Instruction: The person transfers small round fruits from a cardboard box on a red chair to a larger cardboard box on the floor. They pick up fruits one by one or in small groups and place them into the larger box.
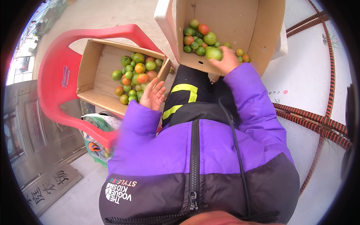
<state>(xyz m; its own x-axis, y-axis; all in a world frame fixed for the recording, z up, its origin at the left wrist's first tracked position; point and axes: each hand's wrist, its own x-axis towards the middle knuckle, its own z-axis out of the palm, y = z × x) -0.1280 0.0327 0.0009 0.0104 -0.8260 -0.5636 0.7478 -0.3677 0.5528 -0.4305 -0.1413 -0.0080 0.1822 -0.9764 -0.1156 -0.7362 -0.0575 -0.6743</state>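
A large green tomato [213, 53], slightly blurred, is in the fingers of my right hand [227, 61], over the near side of a cardboard box [225, 14]. Green and orange tomatoes [199, 42] of mixed sizes lie in that box, mostly to the left of my hand. My left hand [153, 94] is held palm up with its fingers apart and nothing in it, by the right edge of a smaller cardboard box [95, 67]. Inside this smaller box is a pile of green, orange and reddish tomatoes [135, 76].
A red plastic armchair [53, 76] holds the smaller box; a white plastic chair [164, 22] is around the larger one. Below the red armrest stands a plastic bag [97, 146] with things in it. A board with writing [53, 188] lies at lower left.
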